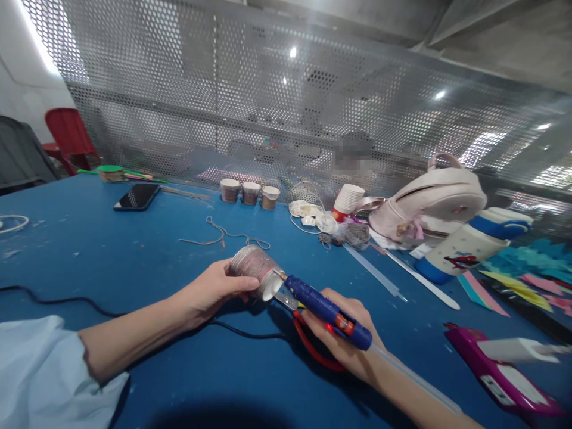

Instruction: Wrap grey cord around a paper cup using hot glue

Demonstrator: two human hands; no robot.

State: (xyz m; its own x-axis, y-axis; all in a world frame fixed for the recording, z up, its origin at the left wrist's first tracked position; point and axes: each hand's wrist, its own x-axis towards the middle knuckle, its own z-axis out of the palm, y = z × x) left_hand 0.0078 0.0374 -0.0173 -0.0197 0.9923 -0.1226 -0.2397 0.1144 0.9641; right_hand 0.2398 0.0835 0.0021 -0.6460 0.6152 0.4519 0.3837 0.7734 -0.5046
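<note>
My left hand (226, 283) is closed around a paper cup (254, 267) wrapped in grey-brown cord, tilted so its white end faces right. In my right hand (344, 328) is a blue hot glue gun (328, 307) with a small red light and a long clear glue stick out of its back. The gun's nozzle touches or nearly touches the cup's edge. Red-handled scissors (313, 348) lie beneath the gun and are partly hidden by it. Beyond the cup, a loose piece of grey cord (218, 229) curls on the blue table (170, 357).
Three small wrapped cups (250, 193) stand at the back. A phone (136, 196) lies back left. Rightward are a white power strip (308, 210), stacked paper cups (348, 198), a pale backpack (429, 199), a bottle (469, 247) and a magenta device (503, 372). A black cable (223, 326) crosses the table.
</note>
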